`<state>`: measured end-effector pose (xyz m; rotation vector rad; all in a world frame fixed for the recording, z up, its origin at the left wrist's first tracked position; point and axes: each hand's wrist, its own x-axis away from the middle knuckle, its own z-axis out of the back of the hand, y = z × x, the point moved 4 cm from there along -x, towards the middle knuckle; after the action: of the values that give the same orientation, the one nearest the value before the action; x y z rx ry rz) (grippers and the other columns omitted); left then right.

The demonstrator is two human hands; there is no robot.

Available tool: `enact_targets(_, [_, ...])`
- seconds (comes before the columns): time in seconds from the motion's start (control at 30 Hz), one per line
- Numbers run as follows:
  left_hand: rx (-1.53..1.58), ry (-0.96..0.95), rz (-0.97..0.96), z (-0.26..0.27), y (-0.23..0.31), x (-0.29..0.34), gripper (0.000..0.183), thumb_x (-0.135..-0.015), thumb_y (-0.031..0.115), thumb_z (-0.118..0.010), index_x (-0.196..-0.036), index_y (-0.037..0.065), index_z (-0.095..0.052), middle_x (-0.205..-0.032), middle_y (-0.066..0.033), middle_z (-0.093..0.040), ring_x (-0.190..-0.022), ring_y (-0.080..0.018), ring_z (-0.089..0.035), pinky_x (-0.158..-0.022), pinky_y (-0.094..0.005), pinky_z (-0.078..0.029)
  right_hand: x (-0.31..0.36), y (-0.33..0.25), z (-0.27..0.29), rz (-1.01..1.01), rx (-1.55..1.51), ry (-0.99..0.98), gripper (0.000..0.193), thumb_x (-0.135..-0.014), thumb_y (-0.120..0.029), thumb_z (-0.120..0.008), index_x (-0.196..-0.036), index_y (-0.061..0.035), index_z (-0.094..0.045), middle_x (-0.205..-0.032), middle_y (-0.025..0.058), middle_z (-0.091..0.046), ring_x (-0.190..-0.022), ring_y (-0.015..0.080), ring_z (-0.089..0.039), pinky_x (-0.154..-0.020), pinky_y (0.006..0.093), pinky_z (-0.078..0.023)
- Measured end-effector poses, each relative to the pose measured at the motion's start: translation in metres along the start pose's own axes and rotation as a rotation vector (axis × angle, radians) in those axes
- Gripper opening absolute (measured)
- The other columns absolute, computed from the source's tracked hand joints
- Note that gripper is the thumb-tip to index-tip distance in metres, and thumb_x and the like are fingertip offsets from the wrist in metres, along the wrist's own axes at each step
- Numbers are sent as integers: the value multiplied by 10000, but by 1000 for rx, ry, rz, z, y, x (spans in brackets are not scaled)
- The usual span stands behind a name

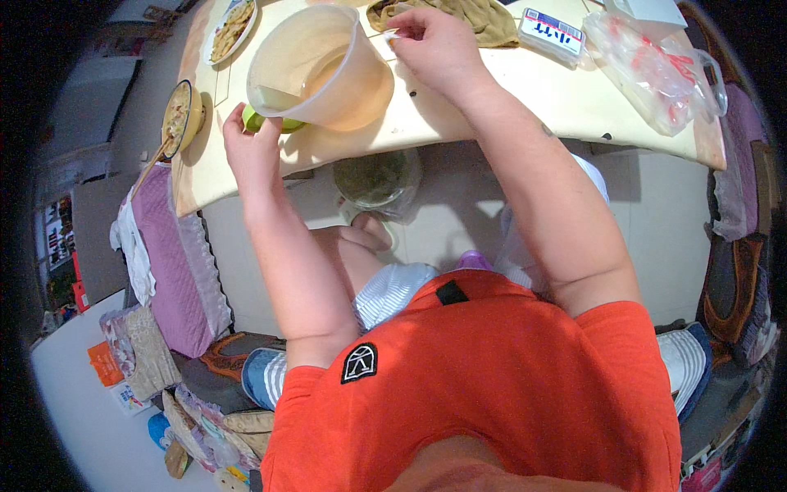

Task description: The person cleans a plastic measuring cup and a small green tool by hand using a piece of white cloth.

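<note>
A translucent plastic tub (361, 94) with something brownish in its lower part stands at the table's near left. A pale, flat-sided piece (276, 99) shows inside its near left wall. My left hand (252, 152) is closed at the tub's near left side, thumb and fingers on a bright green plastic piece (261, 122). The tub hides much of that piece, so I cannot tell its kind. Right of the tub, over the table, my right hand (438, 51) pinches a small whitish scrap (392, 35) between thumb and fingertips.
An oval plate of food (231, 33) and a yellow bowl of food (195, 119) with a utensil sit leftward. A brown cloth (484, 20), a white-and-blue pack (552, 37) and a clear plastic bag (648, 70) lie rightward. Under the table edge (434, 135) stands a lined bin (407, 184).
</note>
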<state>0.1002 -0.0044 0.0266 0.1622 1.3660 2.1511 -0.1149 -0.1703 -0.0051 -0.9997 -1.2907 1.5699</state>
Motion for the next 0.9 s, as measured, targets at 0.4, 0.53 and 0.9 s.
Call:
enact_targets(0.4, [371,-107,-90,-10,30,59,692,-1019,416,-544,-1496,-31,-316,-1320,-196,-539,-1214,-244,-540,-1037,-379,-417,8,-17,-6,336,-150,61,180,-850,-91,-686,-997,12,-693,-913,143,-708,-827,225,-683,-752,319,-546])
enact_targets(0.53, [658,-189,-40,-27,31,42,647,-1012,364,-541,-1492,-13,-324,-1361,-193,-516,-1279,-269,-490,-1095,-418,-366,16,-10,-11,251,-136,-80,186,-860,-104,-690,-1023,-21,-727,-925,66,-719,-831,124,-665,-748,273,-545])
enact_targets(0.9, [825,-177,-4,-33,18,7,605,-843,136,-478,-1424,-16,-405,-1343,-275,-529,-1263,-388,-526,-1082,-521,-414,22,-26,-15,60,-564,-191,123,-874,-2,-645,-986,20,-691,-896,69,-699,-804,123,-637,-740,263,-527])
